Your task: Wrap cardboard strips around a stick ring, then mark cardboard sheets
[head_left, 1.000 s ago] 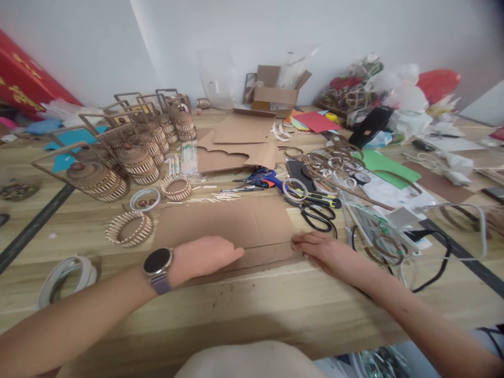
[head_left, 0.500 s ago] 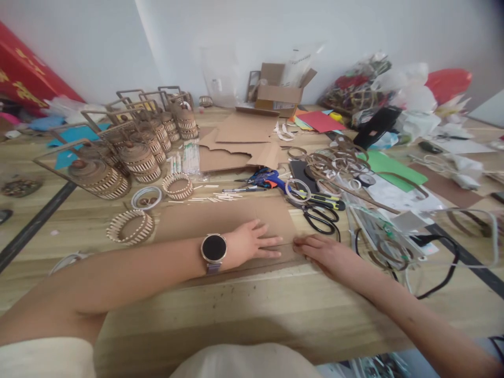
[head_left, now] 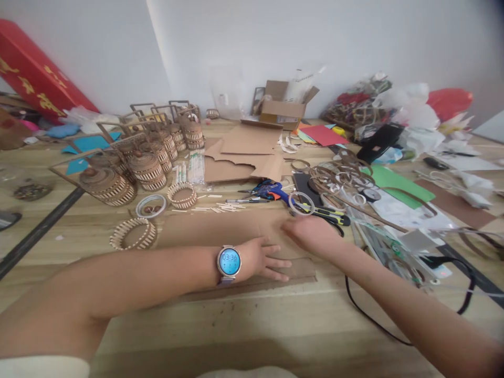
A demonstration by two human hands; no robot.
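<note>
A flat sheet of brown cardboard [head_left: 220, 227] lies on the wooden table in front of me. My left hand [head_left: 268, 261] rests flat on it with fingers spread, a round watch [head_left: 229, 261] on the wrist. Further up, at the sheet's right part, my right hand [head_left: 309, 233] has its fingers curled in; what they hold, if anything, is hidden. Just beyond that hand lie a clear tape ring [head_left: 301, 203], a yellow-and-black utility knife [head_left: 331, 214] and a blue glue gun [head_left: 277, 191]. Black scissors are mostly covered by the right hand.
Several lidded baskets with tall handles [head_left: 147, 169] stand at the left. Nearer are two striped rings [head_left: 133, 234] and a white tape roll [head_left: 151, 206]. Cut cardboard [head_left: 252, 137] lies at the back. Coiled brown strips [head_left: 340, 176] and a black cable [head_left: 366, 315] spread on the right.
My right hand has moved from the sheet's near right edge up and inward over the cardboard, its fingers now curled. The left hand stays flat; the watch face has lit up. The view has shifted slightly.
</note>
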